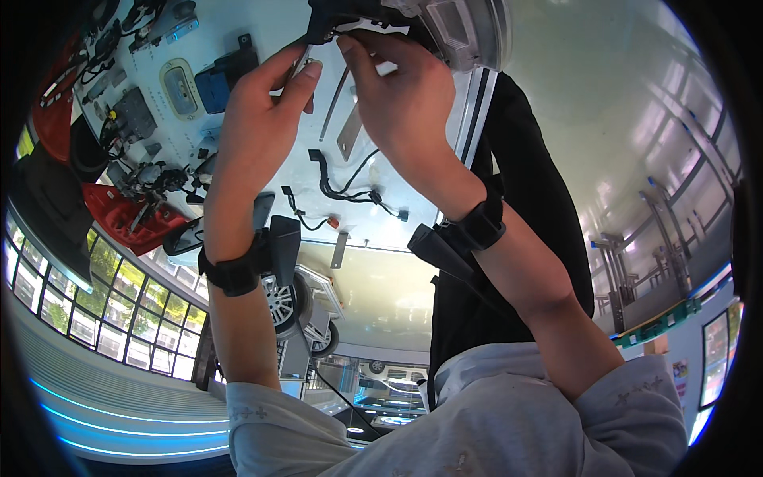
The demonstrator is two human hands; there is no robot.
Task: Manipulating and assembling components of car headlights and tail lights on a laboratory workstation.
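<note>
Both my hands are raised over a white table [413,215]. My left hand [266,99] pinches a small pale plug [308,63] between thumb and forefinger. My right hand [401,95] grips the black connector and its pale wire [350,25] at the back of a grey lamp housing [461,28] by the top edge. The two hands are close together, fingertips almost meeting under the housing. Each wrist carries a black band with a black device.
On the table lie a black wiring harness [350,191], metal strips [347,139], a blue box [213,86], a red tail lamp [119,215] and a mirror [184,236]. A person in black [528,199] stands at the table's right. Windows [119,310] curve along the lower left.
</note>
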